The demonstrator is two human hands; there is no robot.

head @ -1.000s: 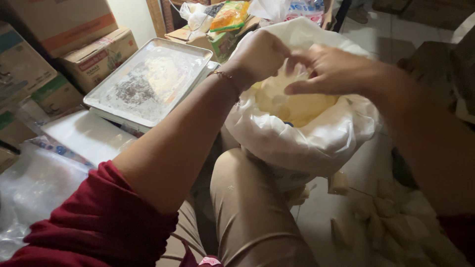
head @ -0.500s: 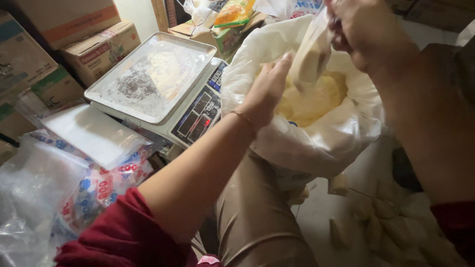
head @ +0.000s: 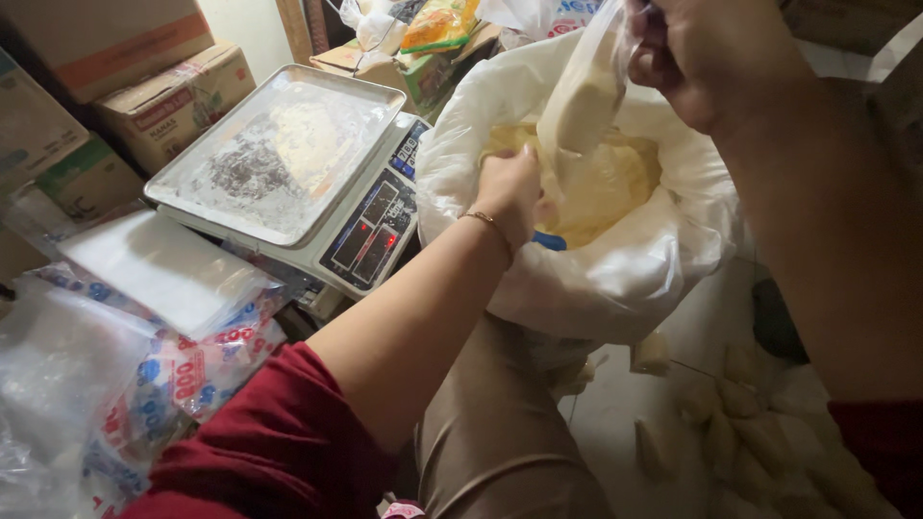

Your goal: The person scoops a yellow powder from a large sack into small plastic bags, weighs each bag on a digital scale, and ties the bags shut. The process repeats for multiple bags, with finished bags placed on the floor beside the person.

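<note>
Right hand [head: 716, 58] up at top of frame, fingers pinched shut on the mouth of a small clear bag [head: 586, 91]; the bag hangs down from the grip, lower part filled with pale yellow powder. Left hand [head: 510, 187] is down inside the big white sack [head: 615, 269], fingers curled closed around something at the surface of the yellow powder [head: 615, 183]; a blue bit [head: 550, 240] shows just under the hand, can't tell what it is. Small bag sits right above the left hand, directly over the sack opening. Just left of the sack: digital scale [head: 370, 231] with a metal tray [head: 279, 149] dusted with powder. Further left: stack of flat clear bags [head: 154, 269], printed plastic packs [head: 192, 370], cardboard boxes [head: 154, 96] behind. Filled small bags [head: 731, 432] lie on the floor at lower right.
</note>
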